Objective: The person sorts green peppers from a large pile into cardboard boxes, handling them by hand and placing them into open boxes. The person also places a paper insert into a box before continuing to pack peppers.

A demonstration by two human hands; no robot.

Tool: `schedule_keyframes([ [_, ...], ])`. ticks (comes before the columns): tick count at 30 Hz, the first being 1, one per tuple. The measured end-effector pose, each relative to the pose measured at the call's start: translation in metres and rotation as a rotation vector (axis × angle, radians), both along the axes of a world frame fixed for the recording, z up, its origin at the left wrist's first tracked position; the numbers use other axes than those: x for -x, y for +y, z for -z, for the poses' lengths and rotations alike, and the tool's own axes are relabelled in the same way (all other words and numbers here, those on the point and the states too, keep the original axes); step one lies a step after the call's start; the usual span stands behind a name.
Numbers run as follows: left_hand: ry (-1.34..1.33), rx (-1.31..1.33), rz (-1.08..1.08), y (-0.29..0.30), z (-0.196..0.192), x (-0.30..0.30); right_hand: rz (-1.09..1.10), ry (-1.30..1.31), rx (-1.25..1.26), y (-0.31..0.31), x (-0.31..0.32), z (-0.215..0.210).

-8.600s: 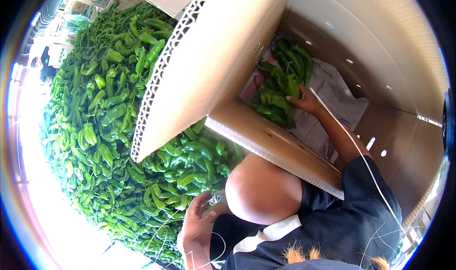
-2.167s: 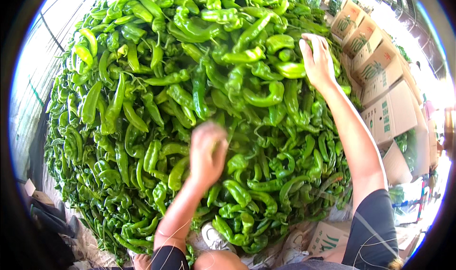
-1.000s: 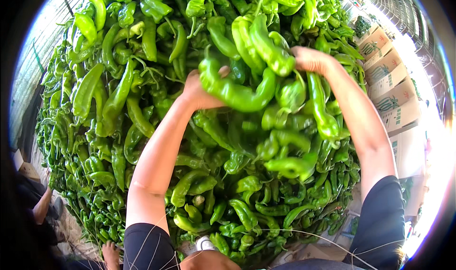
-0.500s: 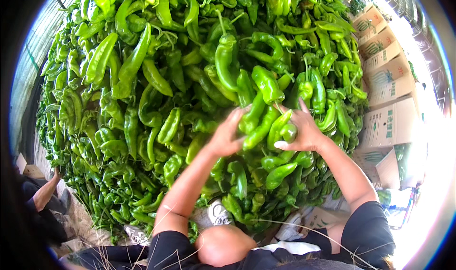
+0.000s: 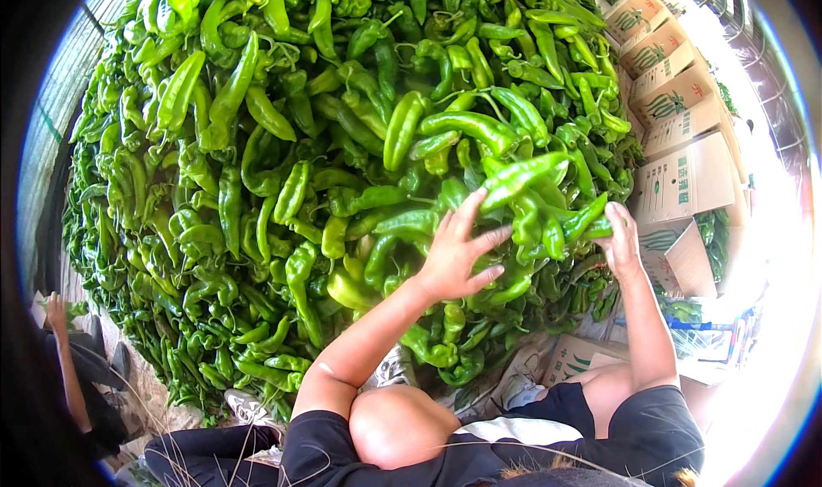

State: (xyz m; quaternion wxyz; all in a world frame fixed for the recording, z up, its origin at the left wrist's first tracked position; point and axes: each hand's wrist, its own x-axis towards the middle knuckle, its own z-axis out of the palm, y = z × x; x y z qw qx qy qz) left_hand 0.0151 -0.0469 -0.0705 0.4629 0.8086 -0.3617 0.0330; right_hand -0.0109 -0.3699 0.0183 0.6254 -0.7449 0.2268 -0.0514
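We are gathering long, glossy green peppers point(image 5: 524, 179) between hands: left hand's point(image 5: 454, 256) fingers spreading apart, right hand's point(image 5: 623, 239) grip unclear. Broad green-pepper heap point(image 5: 231, 204) is lying ungathered ahead.

The person's clothing: short black left sleeve point(image 5: 317, 442) at seven o'clock, matching right sleeve point(image 5: 658, 427) at four, white panel point(image 5: 522, 431) at five; knee point(image 5: 402, 427) and hands point(image 5: 454, 260) bare.

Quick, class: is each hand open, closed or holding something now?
Left hand: open, spread by green peppers.
Right hand: partly curled beside them; grip cannot be told.
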Motion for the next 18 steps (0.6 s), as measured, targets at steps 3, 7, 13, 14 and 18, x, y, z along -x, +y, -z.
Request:
schedule_keyframes([
  [3,-0.027,-0.121,0.065,-0.013,-0.013,0.021,-0.042,-0.027,0.283,-0.025,0.007,-0.032],
  [7,-0.008,-0.164,0.173,-0.024,-0.024,0.029,0.033,-0.198,0.564,-0.056,0.009,-0.084],
  [13,0.240,-0.182,0.204,-0.037,-0.049,0.039,0.194,-0.411,-0.233,-0.051,0.018,-0.098],
  [14,0.378,0.114,0.178,-0.042,-0.053,0.041,0.101,-0.375,-0.397,-0.031,0.019,-0.079],
  [18,1.064,1.153,0.119,-0.052,-0.067,0.031,-0.450,0.109,-0.208,0.057,0.022,-0.040],
])
